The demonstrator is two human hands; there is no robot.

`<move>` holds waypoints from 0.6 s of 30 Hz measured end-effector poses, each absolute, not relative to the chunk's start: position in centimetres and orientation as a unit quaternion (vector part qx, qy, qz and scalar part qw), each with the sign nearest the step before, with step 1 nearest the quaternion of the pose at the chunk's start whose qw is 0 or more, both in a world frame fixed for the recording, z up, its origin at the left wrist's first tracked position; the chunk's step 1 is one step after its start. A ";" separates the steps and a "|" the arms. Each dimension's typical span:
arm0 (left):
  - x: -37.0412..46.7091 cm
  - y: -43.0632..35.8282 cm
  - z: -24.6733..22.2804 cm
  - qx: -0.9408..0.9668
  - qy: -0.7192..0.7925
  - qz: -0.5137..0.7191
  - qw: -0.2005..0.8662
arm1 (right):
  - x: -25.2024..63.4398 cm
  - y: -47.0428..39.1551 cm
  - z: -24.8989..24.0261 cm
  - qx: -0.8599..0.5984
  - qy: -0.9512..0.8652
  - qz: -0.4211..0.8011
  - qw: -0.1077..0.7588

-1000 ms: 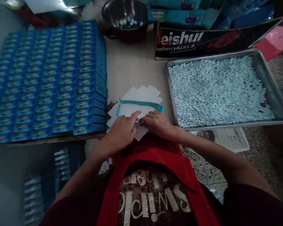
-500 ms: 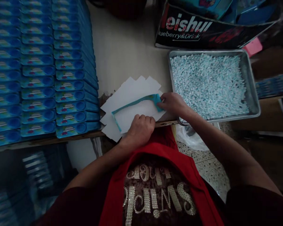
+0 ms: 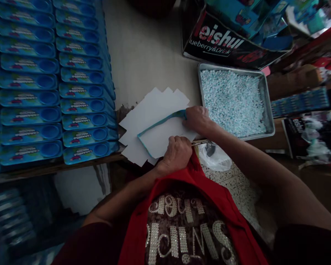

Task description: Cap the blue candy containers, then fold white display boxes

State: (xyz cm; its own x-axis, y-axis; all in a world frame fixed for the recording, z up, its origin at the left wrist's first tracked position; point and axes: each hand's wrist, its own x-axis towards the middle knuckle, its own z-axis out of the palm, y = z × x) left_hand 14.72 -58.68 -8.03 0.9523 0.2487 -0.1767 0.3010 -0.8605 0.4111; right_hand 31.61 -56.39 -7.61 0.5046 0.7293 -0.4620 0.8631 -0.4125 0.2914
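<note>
A white card piece with blue edges (image 3: 161, 136) lies on a fanned stack of white card sheets (image 3: 146, 114) at the table's front edge. My right hand (image 3: 197, 119) is closed on the card piece's right end, its fingertips partly hidden. My left hand (image 3: 178, 152) rests at the near long side of the same piece, with its fingers curled against it. Right of my hands stands a metal tray (image 3: 270, 121) holding many small pale blue and white pieces (image 3: 234, 103).
Rows of blue boxes (image 3: 30, 99) fill the table's left side. Behind the tray stands a black carton (image 3: 215, 40) with blue packages. Below the table edge hangs a clear plastic bag (image 3: 215, 158). More boxes and bags are at the right.
My left hand has slid right along the near side, closer to my right hand. The blue-edged piece has shifted slightly right. The camera view has turned toward the right.
</note>
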 end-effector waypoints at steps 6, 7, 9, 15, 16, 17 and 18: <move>14.0 -57.9 -7.3 0.962 0.126 -0.068 0.231 | 30.2 -57.0 -7.5 0.852 0.450 -0.127 0.234; 13.7 -57.7 -7.0 0.963 0.123 -0.073 0.230 | 30.5 -57.2 -7.4 0.852 0.448 -0.137 0.233; 13.3 -57.4 -6.5 0.963 0.118 -0.080 0.230 | 31.7 -57.5 -7.1 0.847 0.450 -0.164 0.232; 12.3 -56.8 -6.6 0.963 0.168 -0.053 0.203 | 35.5 -58.5 -5.4 0.834 0.451 -0.284 0.143; 12.3 -56.6 -6.9 0.962 0.176 -0.056 0.203 | 35.9 -59.2 -4.8 0.843 0.456 -0.266 0.108; 12.3 -56.4 -7.1 0.960 0.181 -0.060 0.205 | 36.2 -60.3 -4.3 0.854 0.469 -0.217 0.064; 12.3 -56.1 -7.4 0.958 0.184 -0.065 0.209 | 36.4 -61.7 -4.0 0.860 0.490 -0.144 0.014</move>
State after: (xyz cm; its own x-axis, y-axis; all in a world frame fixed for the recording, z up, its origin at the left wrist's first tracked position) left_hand 12.33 -56.08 -7.36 0.9242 0.3246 -0.2013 0.3790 -0.8452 0.3769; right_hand 36.38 -61.66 -4.00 0.4788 0.8383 -0.2608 0.8461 -0.5199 -0.1174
